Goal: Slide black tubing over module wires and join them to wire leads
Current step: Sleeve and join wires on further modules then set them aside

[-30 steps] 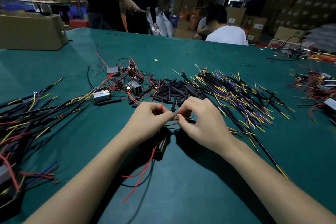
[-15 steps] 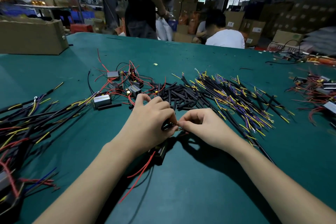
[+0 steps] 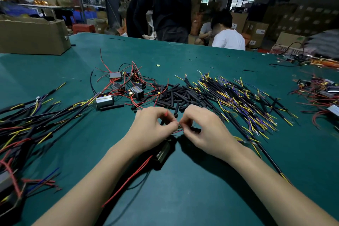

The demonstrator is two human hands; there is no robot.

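head-worn view, facing forward-down, close over table

Matt green cloth covers the worktable, strewn with short matt black tubes of plastic, glossy plastic-coated wires in yellow and purple, and shiny metal-cased modules. A plain brown cardboard box sits at the far edge.

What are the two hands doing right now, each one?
Left hand: closed, pinching a red wire at the fingertips.
Right hand: closed in a pinch against the left; what it holds cannot be told.
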